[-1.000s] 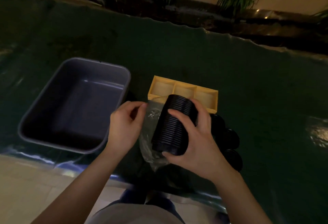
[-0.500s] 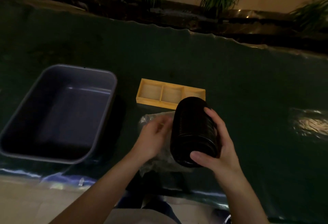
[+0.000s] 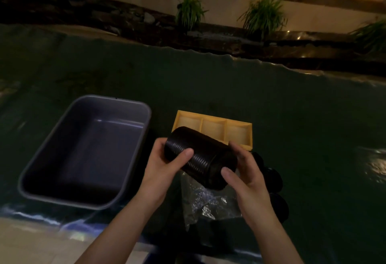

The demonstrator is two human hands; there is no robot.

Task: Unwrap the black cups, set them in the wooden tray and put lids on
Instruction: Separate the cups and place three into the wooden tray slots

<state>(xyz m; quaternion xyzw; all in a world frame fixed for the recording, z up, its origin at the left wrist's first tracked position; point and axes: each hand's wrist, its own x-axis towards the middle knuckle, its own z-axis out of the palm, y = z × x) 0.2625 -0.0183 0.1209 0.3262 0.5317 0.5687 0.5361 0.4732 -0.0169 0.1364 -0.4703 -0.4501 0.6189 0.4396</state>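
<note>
A ribbed black stack of nested cups (image 3: 200, 159) lies on its side in the air, held at both ends. My left hand (image 3: 165, 165) grips its left end and my right hand (image 3: 246, 178) grips its right end. Just behind it sits the wooden tray (image 3: 249, 138), yellow, with three empty compartments. Crumpled clear plastic wrap (image 3: 206, 203) lies on the table under my hands. Several black round pieces (image 3: 273, 178), cups or lids, lie to the right, partly hidden by my right hand.
A grey plastic tub (image 3: 87, 146) stands empty to the left of the tray. The table is covered in a dark green cloth (image 3: 208, 88). Its near edge runs just below my forearms. Plants and a stone border lie beyond the far edge.
My left hand has let go of the plastic wrap and taken the left end of the cup stack. The stack has tipped from near upright to lying sideways between both hands.
</note>
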